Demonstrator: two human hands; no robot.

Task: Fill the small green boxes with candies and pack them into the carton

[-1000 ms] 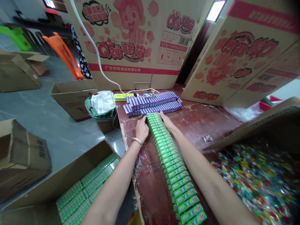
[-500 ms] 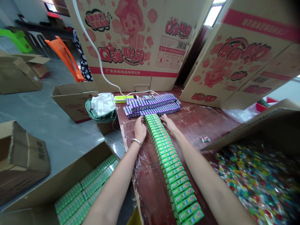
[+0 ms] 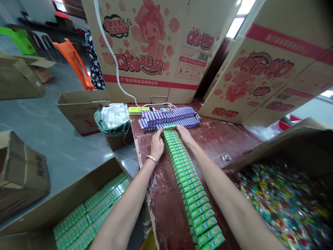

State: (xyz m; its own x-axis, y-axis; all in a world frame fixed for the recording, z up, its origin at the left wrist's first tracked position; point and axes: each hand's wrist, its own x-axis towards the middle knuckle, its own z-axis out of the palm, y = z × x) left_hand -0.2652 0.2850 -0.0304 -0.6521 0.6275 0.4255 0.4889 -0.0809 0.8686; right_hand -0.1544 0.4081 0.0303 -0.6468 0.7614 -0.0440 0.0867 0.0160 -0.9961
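Note:
A long row of small green boxes (image 3: 186, 173) runs down the table, packed face to face and leaning. At its far end, one green candy box (image 3: 170, 127) stands raised and turned flatter than the others, pinched between the fingertips of my two hands. My left hand (image 3: 157, 144), with a bracelet at the wrist, grips its left end. My right hand (image 3: 185, 134) is closed at its right end; some fingertips are hidden. Right behind lie stacked rows of small purple boxes (image 3: 179, 114), close to my fingertips.
An open carton (image 3: 275, 142) full of wrapped candies (image 3: 283, 205) stands at the right. Lower left, another carton (image 3: 104, 170) holds packs of green boxes (image 3: 88, 215). Large printed cartons (image 3: 145, 45) wall the back. A power strip (image 3: 139, 110), white cable and lone candy (image 3: 226, 157) lie on the table (image 3: 169, 211).
My hands have closed in on the far end of the green row, and the end box has come up between them. The view has shifted slightly.

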